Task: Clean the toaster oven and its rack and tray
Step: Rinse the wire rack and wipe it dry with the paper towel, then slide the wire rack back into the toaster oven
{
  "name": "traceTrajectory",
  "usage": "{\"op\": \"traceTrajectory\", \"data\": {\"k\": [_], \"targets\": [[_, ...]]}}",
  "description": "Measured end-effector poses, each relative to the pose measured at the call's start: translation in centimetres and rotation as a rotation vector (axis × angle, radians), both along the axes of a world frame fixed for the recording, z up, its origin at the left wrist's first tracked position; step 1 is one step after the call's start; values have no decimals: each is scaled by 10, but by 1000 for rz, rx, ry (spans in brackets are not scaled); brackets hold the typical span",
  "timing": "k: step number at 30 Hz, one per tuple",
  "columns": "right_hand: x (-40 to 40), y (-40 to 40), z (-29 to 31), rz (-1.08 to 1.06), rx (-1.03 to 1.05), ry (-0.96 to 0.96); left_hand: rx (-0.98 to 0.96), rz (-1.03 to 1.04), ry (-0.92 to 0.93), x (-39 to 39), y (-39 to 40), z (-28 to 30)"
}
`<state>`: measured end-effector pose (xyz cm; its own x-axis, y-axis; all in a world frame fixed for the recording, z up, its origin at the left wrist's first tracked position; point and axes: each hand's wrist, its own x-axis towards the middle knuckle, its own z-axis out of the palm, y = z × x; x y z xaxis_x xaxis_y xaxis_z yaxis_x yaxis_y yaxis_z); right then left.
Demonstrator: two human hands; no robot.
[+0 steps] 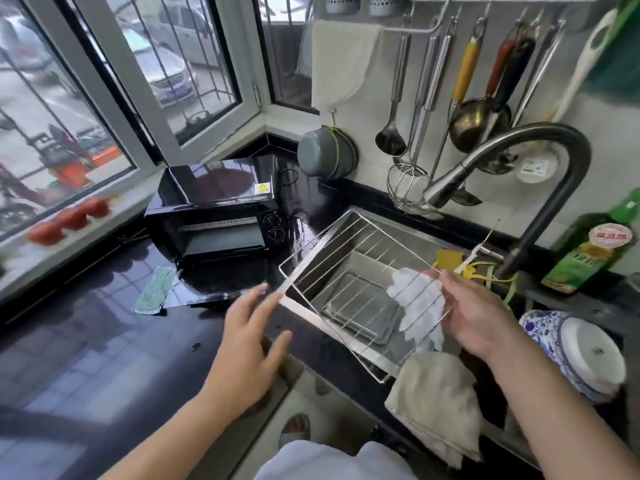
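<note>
The black toaster oven [221,209] stands on the dark counter with its door down. Over the sink, the wire rack [343,271] is tilted, its right side held by my right hand [474,310], which also grips a white cloth [419,310] against the wires. My left hand [249,337] hovers with fingers spread just left of the rack's near-left corner, not touching it. The grey tray [363,306] lies in the sink under the rack.
A green striped cloth [156,289] lies on the counter before the oven. A beige towel [436,403] hangs over the sink's front edge. The faucet [512,161] arches over the sink. A blue-white bowl [581,351] and a green bottle [592,251] stand at right.
</note>
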<state>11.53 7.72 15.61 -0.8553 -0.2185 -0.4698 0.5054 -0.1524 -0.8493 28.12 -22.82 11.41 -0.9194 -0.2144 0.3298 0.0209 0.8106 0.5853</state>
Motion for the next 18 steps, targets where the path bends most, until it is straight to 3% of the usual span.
{"op": "traceTrajectory", "data": {"k": [2,4,5,8,10,14,18], "targets": [[-8,9,-1,97,31,-2,687,258,-189,-7,-4,8],[-12,7,-2,178,50,-13,1363,232,-372,-12,-7,10],[-14,3,-3,226,60,-16,1526,171,-457,-11,-7,12],[-16,-12,-12,274,110,-28,1632,126,-482,-3,5,12],[-19,-19,-21,163,189,18,1685,196,-405,2,10,7],[-30,-24,-23,-202,719,537,1743,264,-345,12,3,-3],[-8,-101,-5,-85,1087,967,1796,241,-330,13,-2,-4]]}}
